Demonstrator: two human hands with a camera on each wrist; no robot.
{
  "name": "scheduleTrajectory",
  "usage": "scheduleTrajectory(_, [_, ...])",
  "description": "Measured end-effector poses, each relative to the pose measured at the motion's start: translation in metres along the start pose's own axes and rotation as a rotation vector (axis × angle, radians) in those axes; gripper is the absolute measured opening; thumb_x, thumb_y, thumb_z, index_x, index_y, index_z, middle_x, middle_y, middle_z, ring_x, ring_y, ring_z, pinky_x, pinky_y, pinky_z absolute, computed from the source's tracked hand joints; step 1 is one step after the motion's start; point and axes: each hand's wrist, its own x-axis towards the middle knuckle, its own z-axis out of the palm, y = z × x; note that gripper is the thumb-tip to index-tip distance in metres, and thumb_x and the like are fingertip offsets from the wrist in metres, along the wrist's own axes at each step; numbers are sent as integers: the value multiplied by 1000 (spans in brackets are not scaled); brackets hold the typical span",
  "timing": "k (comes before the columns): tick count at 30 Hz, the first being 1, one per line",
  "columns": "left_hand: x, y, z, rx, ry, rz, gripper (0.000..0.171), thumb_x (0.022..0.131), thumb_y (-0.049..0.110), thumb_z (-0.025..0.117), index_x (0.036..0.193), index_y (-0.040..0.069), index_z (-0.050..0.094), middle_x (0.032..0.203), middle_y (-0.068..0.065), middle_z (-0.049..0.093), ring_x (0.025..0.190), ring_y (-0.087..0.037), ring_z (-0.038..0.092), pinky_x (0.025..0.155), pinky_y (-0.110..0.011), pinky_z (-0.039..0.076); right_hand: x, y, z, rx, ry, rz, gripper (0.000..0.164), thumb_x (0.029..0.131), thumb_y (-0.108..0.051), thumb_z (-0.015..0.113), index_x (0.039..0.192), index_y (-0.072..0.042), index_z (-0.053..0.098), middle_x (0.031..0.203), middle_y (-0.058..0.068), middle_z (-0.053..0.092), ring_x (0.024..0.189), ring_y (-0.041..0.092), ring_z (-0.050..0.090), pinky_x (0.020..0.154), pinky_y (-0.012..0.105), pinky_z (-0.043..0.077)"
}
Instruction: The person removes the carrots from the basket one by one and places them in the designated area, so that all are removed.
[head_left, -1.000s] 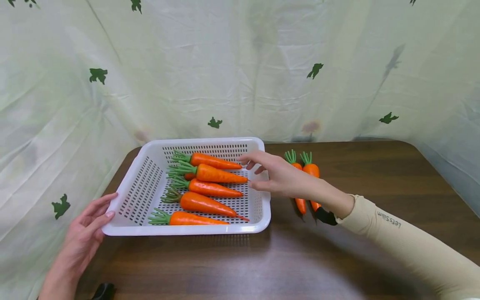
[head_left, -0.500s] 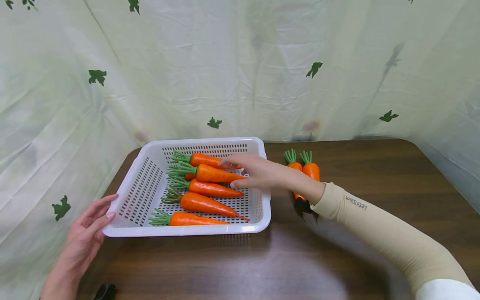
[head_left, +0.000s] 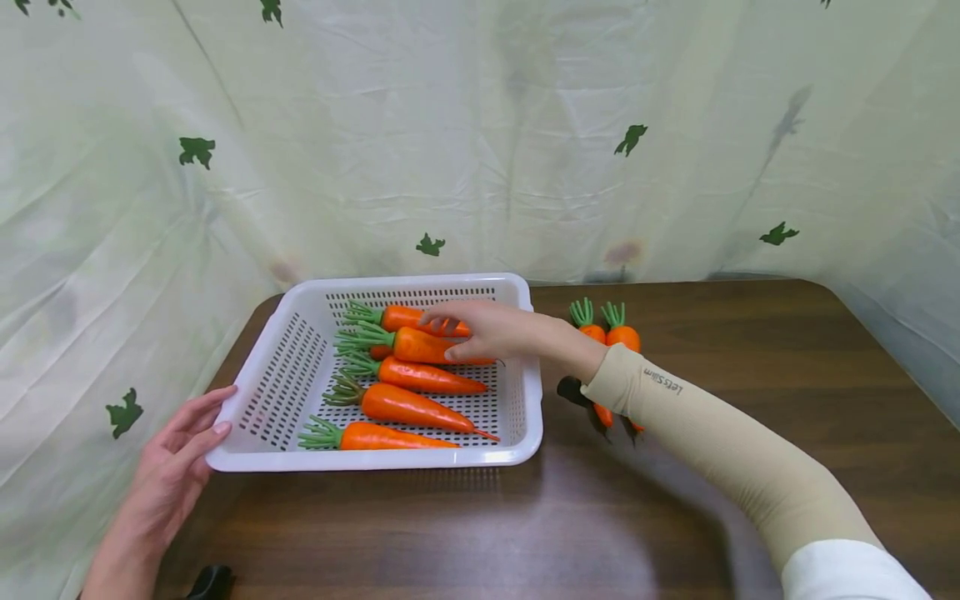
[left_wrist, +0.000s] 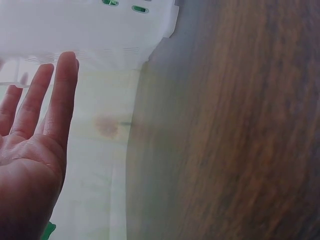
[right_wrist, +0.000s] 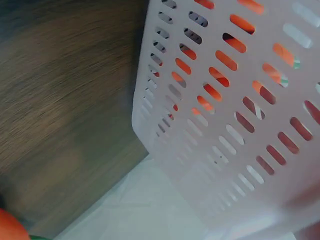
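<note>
A white perforated plastic basket (head_left: 360, 461) holds several orange carrots with green tops, lying side by side. My left hand (head_left: 172, 467) touches its left rim near the front corner, thumb and fingertips at the outer edge. In the left wrist view, that hand's fingers (left_wrist: 62, 105) are straight beside the white basket wall (left_wrist: 90, 30). My right hand (head_left: 491, 329) reaches over the right rim, its fingers bent above the farthest carrot (head_left: 401, 317) and its thumb overlapping the second carrot (head_left: 416, 346). In the right wrist view, the basket wall (right_wrist: 280, 185) hides the right fingertips.
Right of the basket, two carrots, a left one (head_left: 591, 332) and a right one (head_left: 622, 337), lie on the dark wooden table (head_left: 750, 358), partly behind my right forearm. A pale curtain (head_left: 480, 167) with green leaf shapes hangs behind. A black object (head_left: 212, 581) shows at the bottom edge.
My right hand has moved left, from the basket's right rim to over the two farthest carrots. My left hand, the basket and the carrots have stayed in place.
</note>
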Motion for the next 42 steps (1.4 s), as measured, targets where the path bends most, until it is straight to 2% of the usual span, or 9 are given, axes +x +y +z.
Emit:
scheduleTrajectory(10, [0, 0, -1, -3, 1, 0, 46, 101, 5, 50, 146, 14, 47, 142, 2, 45, 114, -10, 54, 83, -26, 54, 19, 4, 4, 66, -59, 48, 49, 93, -13, 68, 139, -13, 53, 127, -1, 57, 116, 16, 52, 101, 35, 42])
scheduleTrajectory(19, [-1, 0, -1, 10, 4, -18, 49, 102, 8, 50, 149, 17, 43, 145, 2, 41, 116, -8, 53, 84, -25, 53, 30, 2, 11, -16, -111, 89, 52, 92, -15, 71, 140, -13, 50, 130, 3, 56, 112, 16, 54, 97, 29, 44])
scheduleTrajectory(24, [-1, 0, -1, 12, 9, -22, 49, 102, 8, 50, 149, 17, 43, 146, 1, 41, 117, -8, 52, 85, -24, 52, 32, 0, 16, -65, -125, 96, 64, 91, -21, 72, 148, -16, 42, 133, 2, 55, 111, 15, 53, 95, 27, 43])
scheduleTrajectory(28, [-1, -1, -1, 14, 10, -26, 49, 102, 8, 50, 149, 18, 43, 146, 2, 41, 117, -8, 52, 85, -24, 52, 32, 0, 18, -52, -128, 113, 70, 90, -23, 73, 150, -18, 38, 133, 1, 54, 111, 15, 51, 95, 28, 43])
scheduleTrajectory(42, [-1, -1, -2, 15, 3, -20, 49, 102, 8, 50, 149, 17, 42, 146, 1, 40, 118, -8, 51, 85, -23, 52, 33, 2, 18, -13, -151, 127, 71, 90, -21, 73, 151, -19, 38, 137, 3, 50, 116, 16, 48, 97, 29, 41])
